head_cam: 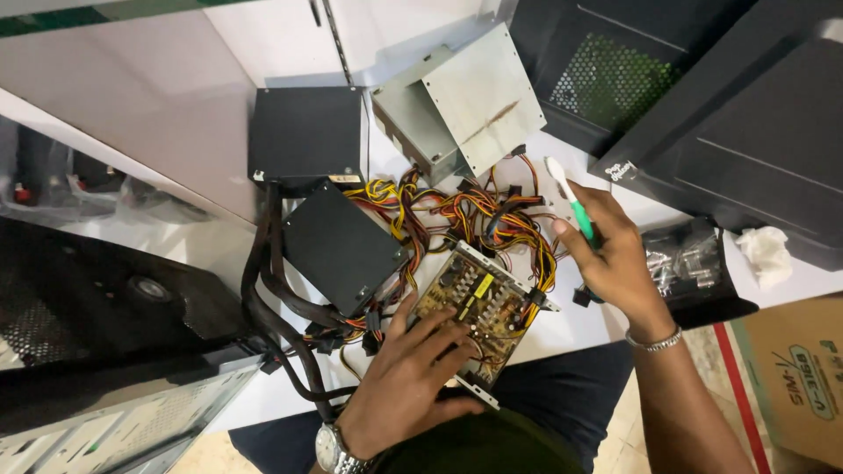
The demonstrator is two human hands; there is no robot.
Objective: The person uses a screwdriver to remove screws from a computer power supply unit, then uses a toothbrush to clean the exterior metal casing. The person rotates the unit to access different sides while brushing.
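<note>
The left hand [411, 379] lies spread, fingers splayed, on the near corner of a bare tan circuit board in a thin metal frame [474, 309], pressing it flat without closing around it. The board sits on the white tabletop [571, 329], just in front of the person's lap, tilted diagonally. The right hand [615, 259] is clenched around the green handle of a white-headed toothbrush [569, 200], whose bristle end points up and away from the board, raised above the tangle of cables. That bundle of yellow, orange, red and black wires [474, 215] spreads from the board's far edge toward the back of the tabletop.

Left of the board lie two black rectangular metal boxes [338, 246], one behind the other, with thick black cables [272, 307] looping from them toward the near edge. Behind the wires stands an open grey sheet-metal casing [457, 110]. A black computer case with a mesh panel [615, 79] fills the far right, with a crumpled white tissue [766, 250] near it.
</note>
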